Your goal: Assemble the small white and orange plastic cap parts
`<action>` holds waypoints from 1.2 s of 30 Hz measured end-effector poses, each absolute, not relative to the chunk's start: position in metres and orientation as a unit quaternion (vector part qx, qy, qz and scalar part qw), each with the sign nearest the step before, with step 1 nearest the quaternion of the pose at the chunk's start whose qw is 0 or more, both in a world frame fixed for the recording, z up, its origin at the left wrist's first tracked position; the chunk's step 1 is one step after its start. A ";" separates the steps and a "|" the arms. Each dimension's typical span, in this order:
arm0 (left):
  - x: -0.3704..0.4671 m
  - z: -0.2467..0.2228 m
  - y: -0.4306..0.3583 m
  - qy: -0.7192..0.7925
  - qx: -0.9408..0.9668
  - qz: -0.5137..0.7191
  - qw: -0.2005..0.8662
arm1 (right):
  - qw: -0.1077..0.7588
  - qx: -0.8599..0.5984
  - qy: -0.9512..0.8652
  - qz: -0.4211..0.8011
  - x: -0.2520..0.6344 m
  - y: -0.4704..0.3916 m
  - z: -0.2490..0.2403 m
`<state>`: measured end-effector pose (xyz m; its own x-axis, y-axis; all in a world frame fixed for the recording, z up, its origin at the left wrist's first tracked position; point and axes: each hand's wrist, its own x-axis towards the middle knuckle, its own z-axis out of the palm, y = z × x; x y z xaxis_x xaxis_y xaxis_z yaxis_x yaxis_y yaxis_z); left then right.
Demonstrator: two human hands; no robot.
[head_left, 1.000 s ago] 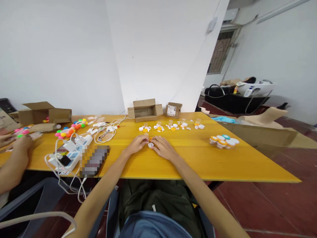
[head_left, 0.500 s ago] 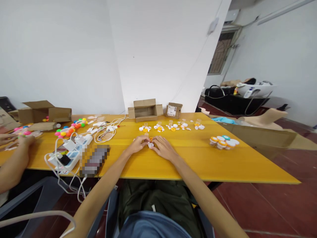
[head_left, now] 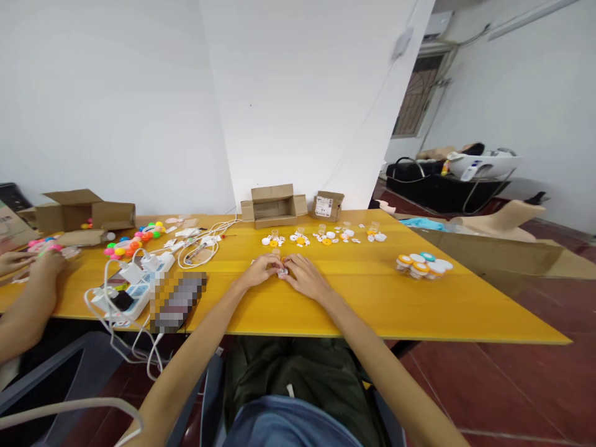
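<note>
The premises present as a makeshift workroom for small handwork: a long yellow table (head_left: 382,304) carries grouped white and orange parts (head_left: 300,240), a cluster of lidded containers (head_left: 419,267), an open cardboard box (head_left: 274,221) and a loaded power strip (head_left: 164,263). To the right, a white basin (head_left: 505,165) on a black base (head_left: 433,187), with a bottle (head_left: 470,171) in front (fittings of the hair-washing kind), stands on red floor tiles (head_left: 540,316) near a barred window (head_left: 418,96), suggesting salon-type premises in mixed use.
</note>
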<state>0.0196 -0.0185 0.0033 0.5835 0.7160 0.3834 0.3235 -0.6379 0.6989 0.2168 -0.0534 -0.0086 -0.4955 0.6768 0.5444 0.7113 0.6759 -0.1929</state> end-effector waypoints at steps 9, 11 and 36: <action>0.018 0.004 -0.017 0.298 0.844 0.331 0.298 | 0.314 -0.384 -0.868 -0.003 0.219 -0.054 -0.009; 0.018 0.005 -0.017 0.297 0.844 0.331 0.299 | 0.316 -0.383 -0.868 -0.002 0.219 -0.054 -0.010; 0.018 0.008 -0.019 0.325 0.834 0.327 0.303 | 0.310 -0.387 -0.868 0.009 0.220 -0.055 -0.008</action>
<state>0.0180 -0.0187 0.0081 0.5746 0.7401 0.3493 0.3441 -0.6057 0.7174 0.2203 -0.0547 -0.0084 -0.5086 0.6772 0.5317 0.6661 0.7008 -0.2553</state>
